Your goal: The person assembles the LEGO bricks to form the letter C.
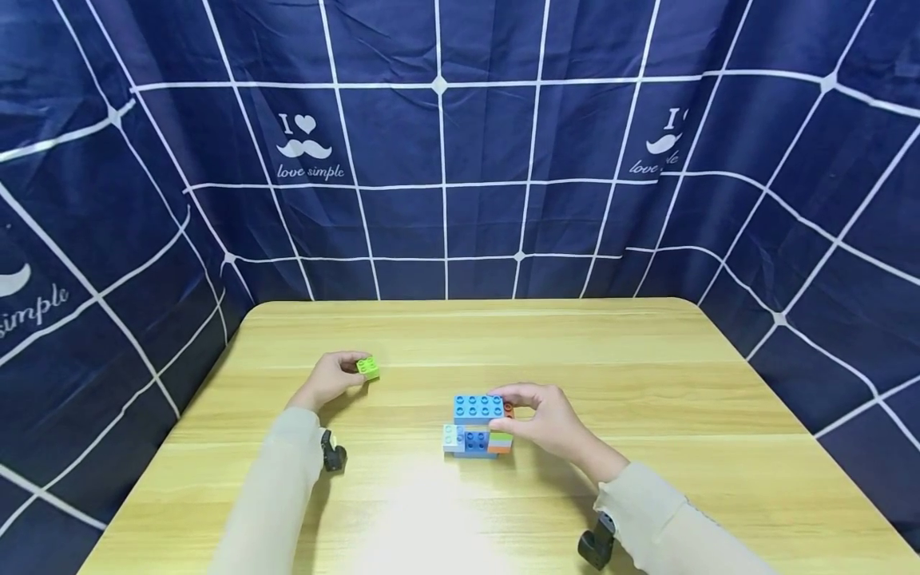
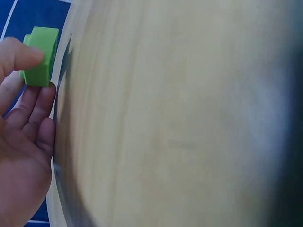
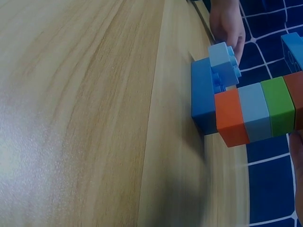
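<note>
My left hand [image 1: 332, 378] pinches a small lime-green toy brick [image 1: 369, 368] between thumb and fingers at the table's left. In the left wrist view the brick [image 2: 41, 59] shows side-on under the thumb. At the middle stands a brick structure: a blue base brick [image 3: 202, 94], a light blue brick [image 3: 222, 61] on one end, and a stack of orange [image 3: 230, 116], light blue [image 3: 254, 111], green [image 3: 278, 104] and red-brown [image 3: 295, 94] bricks on the other. My right hand [image 1: 548, 419] grips the stack's upper part, beside a long blue brick [image 1: 477, 408] at the top.
The wooden table [image 1: 618, 351] extends around both hands, with glare near its front middle. Dark blue curtains [image 1: 489, 136] with white lines enclose its back and sides. Each wrist carries a small black camera; the right one [image 1: 596, 543] hangs low near the table.
</note>
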Motion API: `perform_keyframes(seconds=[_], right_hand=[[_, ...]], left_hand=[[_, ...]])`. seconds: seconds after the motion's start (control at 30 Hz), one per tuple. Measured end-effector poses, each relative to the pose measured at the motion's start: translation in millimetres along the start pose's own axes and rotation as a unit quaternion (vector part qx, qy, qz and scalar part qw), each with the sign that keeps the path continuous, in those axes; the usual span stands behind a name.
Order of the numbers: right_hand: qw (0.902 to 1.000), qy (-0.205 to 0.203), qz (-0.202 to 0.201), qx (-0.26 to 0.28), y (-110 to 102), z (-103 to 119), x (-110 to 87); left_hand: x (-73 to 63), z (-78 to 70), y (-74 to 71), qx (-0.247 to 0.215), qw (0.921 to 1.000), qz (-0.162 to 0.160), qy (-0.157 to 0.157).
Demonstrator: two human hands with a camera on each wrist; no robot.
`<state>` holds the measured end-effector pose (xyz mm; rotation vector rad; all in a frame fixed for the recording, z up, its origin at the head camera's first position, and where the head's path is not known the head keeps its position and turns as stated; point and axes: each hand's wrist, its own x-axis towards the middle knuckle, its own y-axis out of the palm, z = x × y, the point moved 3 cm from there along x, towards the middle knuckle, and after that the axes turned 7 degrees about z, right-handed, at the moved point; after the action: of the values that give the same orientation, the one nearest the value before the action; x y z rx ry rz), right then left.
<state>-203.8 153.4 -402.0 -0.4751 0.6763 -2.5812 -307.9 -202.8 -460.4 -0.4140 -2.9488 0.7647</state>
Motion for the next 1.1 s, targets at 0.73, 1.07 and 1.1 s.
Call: perform_keyframes(seconds=[0.73, 1.07, 1.1], right_hand=[[0.9999, 0.012, -0.007, -0.001, -1, 0, 2.8], [0.9999, 0.013, -0.007, 0.006, -1, 0, 2.7], [0.9998, 0.012, -0.006, 0.010, -1, -1, 2.8]], left_hand=[[-30.2, -54.1, 58.2, -0.075, 0.9821, 0.128, 0.116], [-43.8, -83.5, 86.2, -0.047, 0.9801, 0.131, 0.142], [-44.8, -85.7, 88.1, -0.045, 0.9804, 0.130, 0.141]])
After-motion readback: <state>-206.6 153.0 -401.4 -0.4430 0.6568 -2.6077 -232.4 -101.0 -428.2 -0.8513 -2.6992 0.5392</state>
